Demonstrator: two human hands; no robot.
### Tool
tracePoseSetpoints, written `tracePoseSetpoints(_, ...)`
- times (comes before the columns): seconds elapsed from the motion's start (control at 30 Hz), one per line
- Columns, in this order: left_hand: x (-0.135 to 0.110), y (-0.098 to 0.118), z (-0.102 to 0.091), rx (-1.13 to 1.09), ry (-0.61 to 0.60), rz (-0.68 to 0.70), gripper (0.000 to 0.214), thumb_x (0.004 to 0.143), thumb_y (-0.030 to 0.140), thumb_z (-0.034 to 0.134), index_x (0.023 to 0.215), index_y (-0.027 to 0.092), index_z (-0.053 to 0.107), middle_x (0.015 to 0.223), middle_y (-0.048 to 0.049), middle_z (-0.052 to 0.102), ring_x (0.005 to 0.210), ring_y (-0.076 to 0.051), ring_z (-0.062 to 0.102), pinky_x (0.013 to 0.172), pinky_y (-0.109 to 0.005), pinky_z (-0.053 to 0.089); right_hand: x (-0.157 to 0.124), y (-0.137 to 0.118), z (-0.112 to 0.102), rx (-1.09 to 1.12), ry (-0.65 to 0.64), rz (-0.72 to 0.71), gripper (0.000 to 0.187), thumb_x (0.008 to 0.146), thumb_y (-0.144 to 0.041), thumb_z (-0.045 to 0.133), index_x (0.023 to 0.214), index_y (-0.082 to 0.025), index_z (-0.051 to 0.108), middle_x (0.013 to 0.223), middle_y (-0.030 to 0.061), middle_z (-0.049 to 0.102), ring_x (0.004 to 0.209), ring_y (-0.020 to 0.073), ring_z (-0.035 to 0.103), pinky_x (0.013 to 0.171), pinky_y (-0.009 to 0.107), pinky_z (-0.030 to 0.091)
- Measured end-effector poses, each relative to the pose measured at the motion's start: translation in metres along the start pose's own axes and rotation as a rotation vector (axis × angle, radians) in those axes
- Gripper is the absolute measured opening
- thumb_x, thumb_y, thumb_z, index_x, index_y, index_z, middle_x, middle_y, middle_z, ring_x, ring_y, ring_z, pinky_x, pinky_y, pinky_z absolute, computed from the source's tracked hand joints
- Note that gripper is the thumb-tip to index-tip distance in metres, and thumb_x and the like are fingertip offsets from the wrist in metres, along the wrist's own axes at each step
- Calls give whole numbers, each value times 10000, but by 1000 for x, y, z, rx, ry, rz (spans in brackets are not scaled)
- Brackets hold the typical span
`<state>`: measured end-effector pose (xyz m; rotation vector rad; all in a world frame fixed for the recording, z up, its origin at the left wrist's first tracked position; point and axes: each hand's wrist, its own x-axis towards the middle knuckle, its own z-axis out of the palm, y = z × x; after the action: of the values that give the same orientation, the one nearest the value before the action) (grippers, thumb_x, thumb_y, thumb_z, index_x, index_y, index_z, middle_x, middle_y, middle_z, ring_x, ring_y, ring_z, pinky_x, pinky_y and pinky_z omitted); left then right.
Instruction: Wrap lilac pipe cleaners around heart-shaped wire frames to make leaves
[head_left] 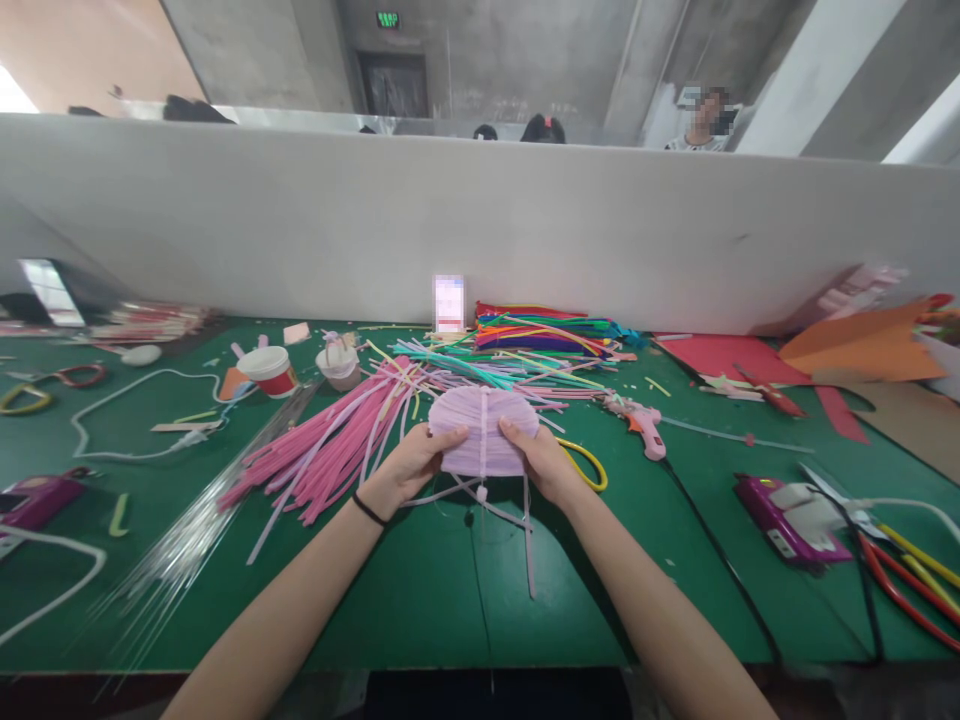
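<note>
Both of my hands hold a pale lilac fan-shaped piece made of pipe cleaners (484, 428) just above the green table (450, 600). My left hand (409, 470) grips its left edge with thumb on top. Its right edge is pinched by my right hand (541, 460). Loose lilac ends (525, 540) trail from the piece toward me. A black band sits on my left wrist.
Pink pipe cleaners (322, 450) and a multicoloured pile (540, 335) lie behind. A pink glue gun (641, 425), yellow-handled scissors (589, 465), two cups (270, 370), thin wires (172, 550), magenta tools (787, 510) and red and orange sheets (862, 345) surround them. A grey partition (480, 220) stands at the back, people beyond it.
</note>
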<state>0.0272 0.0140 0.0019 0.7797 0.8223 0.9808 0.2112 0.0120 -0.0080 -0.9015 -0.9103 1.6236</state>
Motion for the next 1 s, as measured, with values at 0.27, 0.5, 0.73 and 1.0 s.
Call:
tracePoseSetpoints(0.27,2,1,-2,-9,26,30,387,719,212,746,1081,103,661,954,-120,734,883,-227,689,814,-295,549,1,4,-2,12,-13,-22,416,675,-404,753,1027,-194,679,982,51,726,922,244,673,885,404,504)
tracePoseSetpoints(0.5,8,-1,-9,-9,124,38,291,734,206,731,993,85,672,883,-116,739,804,-199,694,762,-273,560,1,4,-3,-22,2,20,392,672,-458,741,950,-186,697,910,57,734,867,246,683,828,396,525)
tracePoseSetpoints(0.73,8,0,-9,2,98,76,246,766,253,703,955,99,670,922,-110,727,800,-182,678,768,-276,541,6,5,-7,-43,63,22,404,646,-475,752,907,-173,684,789,33,722,639,167,651,612,294,518)
tracePoseSetpoints(1.0,-7,29,-20,765,-25,166,367,775,517,603,828,166,694,806,-83,721,727,-189,651,625,-247,480,11,-29,-37,55,461,-304,355,607,-389,765,868,-202,613,769,-15,693,646,152,627,587,269,496)
